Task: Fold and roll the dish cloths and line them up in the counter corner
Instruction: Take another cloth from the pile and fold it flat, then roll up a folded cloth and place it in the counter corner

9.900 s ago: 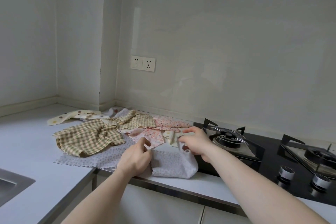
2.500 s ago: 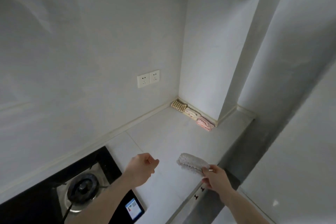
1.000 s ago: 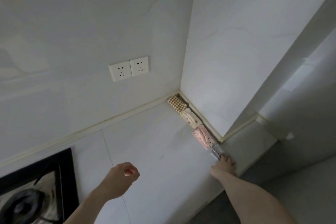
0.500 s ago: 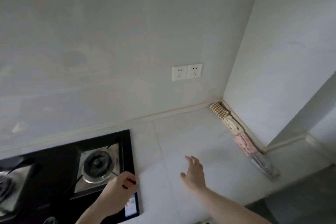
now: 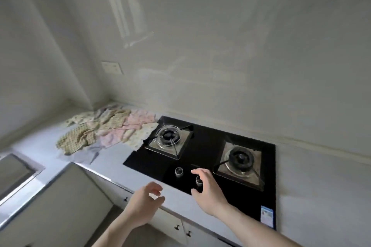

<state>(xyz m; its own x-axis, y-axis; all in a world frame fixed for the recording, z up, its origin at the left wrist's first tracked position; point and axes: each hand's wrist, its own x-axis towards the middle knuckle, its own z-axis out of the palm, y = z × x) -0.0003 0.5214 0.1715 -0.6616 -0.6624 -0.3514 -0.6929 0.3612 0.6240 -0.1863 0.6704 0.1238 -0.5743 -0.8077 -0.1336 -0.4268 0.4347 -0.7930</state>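
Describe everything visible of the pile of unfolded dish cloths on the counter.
The pile of dish cloths lies loose and crumpled on the pale counter, left of the black gas hob. Green-checked, pink-patterned, cream spotted and pale grey fabrics overlap; one cream edge laps onto the hob's corner. Neither hand touches it. The frame is blurred, so finer detail is unclear.

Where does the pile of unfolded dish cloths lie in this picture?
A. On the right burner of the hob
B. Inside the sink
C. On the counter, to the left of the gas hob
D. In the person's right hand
C: the pile of dish cloths is spread on the counter, left of the gas hob, and both hands hold nothing.
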